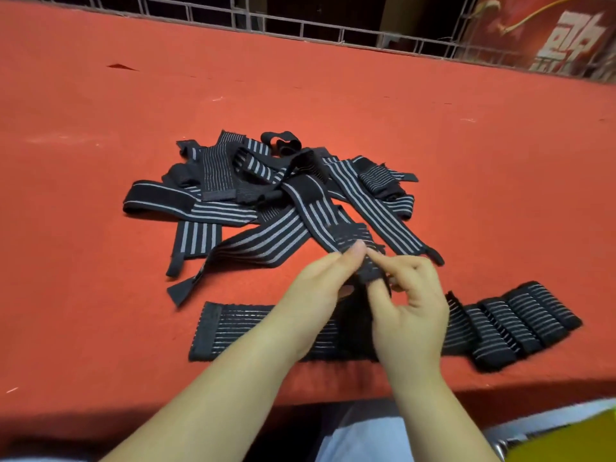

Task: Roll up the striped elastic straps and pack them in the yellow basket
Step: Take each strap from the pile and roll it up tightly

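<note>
You're pinching the near end of one long black elastic strap with grey stripes (310,208) between both hands: left hand (320,291) gripping it thumb on top, right hand (410,301) curling fingers around the first turn. The roll is just starting; most of that strap is trailing back into the tangled heap of black-and-grey striped straps (253,181) lying on the red felt-covered counter (100,111).

Progress, judging from the layout:
- Done: a row of tight rolled striped straps (513,325) is sitting just right of your hands, touching each other, near the counter's front edge. Not in the basket yet.
- Waiting: a wide flat black ribbed band (240,328) is lying unrolled under your forearms, in front of the heap.
- Left: the whole heap behind your hands, many straps, count unclear.
- Yellow plastic basket (566,441): only a corner is showing, below the counter edge, right of your right forearm. Contents hidden.

Looks like you're well under halfway; packing isn't visibly started.
</note>
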Tool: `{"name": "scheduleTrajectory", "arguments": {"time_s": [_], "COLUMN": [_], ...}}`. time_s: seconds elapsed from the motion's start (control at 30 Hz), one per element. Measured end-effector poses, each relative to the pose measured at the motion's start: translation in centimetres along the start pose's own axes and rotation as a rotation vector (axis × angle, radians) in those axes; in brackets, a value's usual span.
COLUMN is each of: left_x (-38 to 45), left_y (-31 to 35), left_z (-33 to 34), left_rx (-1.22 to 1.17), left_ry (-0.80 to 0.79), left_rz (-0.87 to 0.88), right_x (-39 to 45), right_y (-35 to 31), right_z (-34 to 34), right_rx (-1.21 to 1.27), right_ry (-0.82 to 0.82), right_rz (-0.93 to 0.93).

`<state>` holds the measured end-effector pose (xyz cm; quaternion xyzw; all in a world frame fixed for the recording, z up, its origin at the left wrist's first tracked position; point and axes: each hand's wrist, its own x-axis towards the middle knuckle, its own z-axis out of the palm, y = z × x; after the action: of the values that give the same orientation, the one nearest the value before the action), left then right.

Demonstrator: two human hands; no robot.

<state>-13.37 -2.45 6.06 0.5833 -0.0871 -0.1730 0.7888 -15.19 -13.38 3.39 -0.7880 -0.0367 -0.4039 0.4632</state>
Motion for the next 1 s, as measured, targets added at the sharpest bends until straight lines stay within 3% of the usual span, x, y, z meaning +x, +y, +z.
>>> {"name": "scheduleTrajectory", "arguments": {"time_s": [0.1,0.17,0.27,0.33,0.4,0.5,0.6,0.73,0.83,1.0], "left_x": [-0.3,-0.5,-0.8,-1.2,-1.8,-2.9,-3.8,-4.8,-5.4,-5.7], "left_y": [0.7,0.8,1.1,1.2,1.7,3.2,4.3,3.9,2.7,-1.0], "left_z": [-0.3,-1.1,-2.0,-2.5,-2.9,-3.5,-4.9,-9.5,-12.9,-15.6], "left_rx": [-0.034,-0.064,-0.083,-0.104,-0.092,-0.069,-0.021,0.176,0.418,0.541], "left_ry": [0.093,0.143,0.215,0.249,0.264,0.213,0.177,0.191,0.286,0.358], "left_rz": [0.03,0.031,0.041,0.047,0.079,0.137,0.13,-0.008,-0.111,-0.31], "right_x": [-0.7,-1.5,-2.6,-3.1,-3.2,-2.8,-1.6,-0.3,-1.2,-4.8], "right_y": [-0.3,-1.2,-3.0,-3.9,-4.6,-5.7,-6.6,-6.1,-4.9,-1.7], "right_z": [0.4,0.6,1.1,2.0,2.9,4.0,4.6,4.6,5.2,6.9], "right_rx": [-0.056,-0.005,0.259,0.468,0.675,0.868,0.978,0.814,0.551,0.279], "right_ry": [-0.075,-0.105,-0.057,-0.181,-0.323,-0.317,-0.101,0.222,0.159,0.005], "right_rz": [-0.069,-0.017,0.387,0.755,0.966,0.985,0.833,0.799,0.749,0.73]}}
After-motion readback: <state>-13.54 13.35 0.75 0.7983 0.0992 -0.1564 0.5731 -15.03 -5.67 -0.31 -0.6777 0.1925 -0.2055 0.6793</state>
